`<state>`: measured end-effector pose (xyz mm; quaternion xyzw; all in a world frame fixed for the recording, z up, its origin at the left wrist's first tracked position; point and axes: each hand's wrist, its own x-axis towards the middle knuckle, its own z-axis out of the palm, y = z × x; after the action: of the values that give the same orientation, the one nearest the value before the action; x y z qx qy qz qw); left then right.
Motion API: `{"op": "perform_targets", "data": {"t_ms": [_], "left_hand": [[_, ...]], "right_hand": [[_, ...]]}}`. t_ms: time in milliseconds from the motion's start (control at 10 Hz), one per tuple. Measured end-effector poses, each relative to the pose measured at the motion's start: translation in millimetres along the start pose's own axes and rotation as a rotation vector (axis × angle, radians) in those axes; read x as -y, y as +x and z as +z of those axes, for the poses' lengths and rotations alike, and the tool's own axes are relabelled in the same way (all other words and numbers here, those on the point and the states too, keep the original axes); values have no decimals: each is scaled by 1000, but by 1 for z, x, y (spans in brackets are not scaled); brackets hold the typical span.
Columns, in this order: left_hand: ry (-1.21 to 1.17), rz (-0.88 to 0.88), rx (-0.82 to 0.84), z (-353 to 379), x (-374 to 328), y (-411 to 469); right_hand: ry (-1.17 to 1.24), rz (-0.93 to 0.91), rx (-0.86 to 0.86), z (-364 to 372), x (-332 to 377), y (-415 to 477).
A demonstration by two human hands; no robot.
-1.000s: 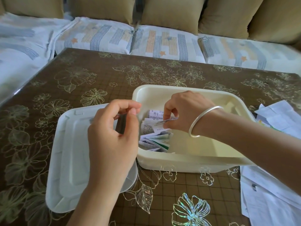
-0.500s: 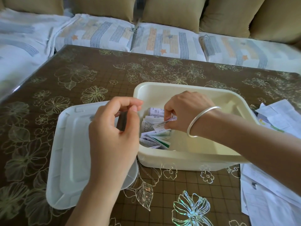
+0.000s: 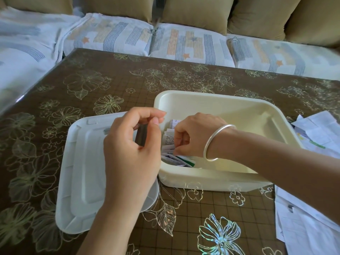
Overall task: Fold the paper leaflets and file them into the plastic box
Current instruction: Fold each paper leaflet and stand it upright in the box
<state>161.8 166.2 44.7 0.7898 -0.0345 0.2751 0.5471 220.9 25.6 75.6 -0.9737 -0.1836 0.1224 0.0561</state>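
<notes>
- The lid (image 3: 81, 162) lies flat on the table (image 3: 92, 80), touching the near left corner of the plastic box (image 3: 230, 100), as it did a second ago.
- The left hand (image 3: 128, 150) still hovers at the box's left rim with its fingers curled. I cannot tell whether the thumb and forefinger pinch the rim or close on nothing.
- The filed leaflets (image 3: 174, 160) stand packed at the box's left end. Their print is too small to read.
- The right hand (image 3: 195, 137) has sunk lower into the box, pinching a folded leaflet (image 3: 168, 144) down among the others. This one looks nearly filed. The knuckles hide how deep it sits.
- Unfolded sheets (image 3: 312, 227) lie at the right, cut off by the frame edge, so plenty of work probably remains.
</notes>
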Motion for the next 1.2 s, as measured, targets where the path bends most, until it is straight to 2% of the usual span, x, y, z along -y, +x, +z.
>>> {"op": "perform_targets", "data": {"t_ms": [200,300,400,500,600,800,1000,1100,1200], "left_hand": [[4,3,1,0,1,0],[10,2,-3,0,1,0],[15,2,-3,0,1,0],[10,-4,-3,0,1,-1],[8,-4,-2,0,1,-1],[16,-7,0,0,1,-1],[-15,-47,22,-2,-2,0],[-91,-88,34,-10,-7,0],[-88,-69,7,-21,-17,-3]], "right_hand": [[133,83,-39,-19,-15,-5],[162,206,140,-26,-25,-15],[308,322,301,-19,-24,-19],[563,400,329,-12,-15,-16],[689,399,312,-10,-10,-11],[721,366,329,-7,-4,-7],[612,335,245,-13,-10,-15],[588,277,155,-22,-14,-27],[663,185,-14,-29,-15,-47]]}}
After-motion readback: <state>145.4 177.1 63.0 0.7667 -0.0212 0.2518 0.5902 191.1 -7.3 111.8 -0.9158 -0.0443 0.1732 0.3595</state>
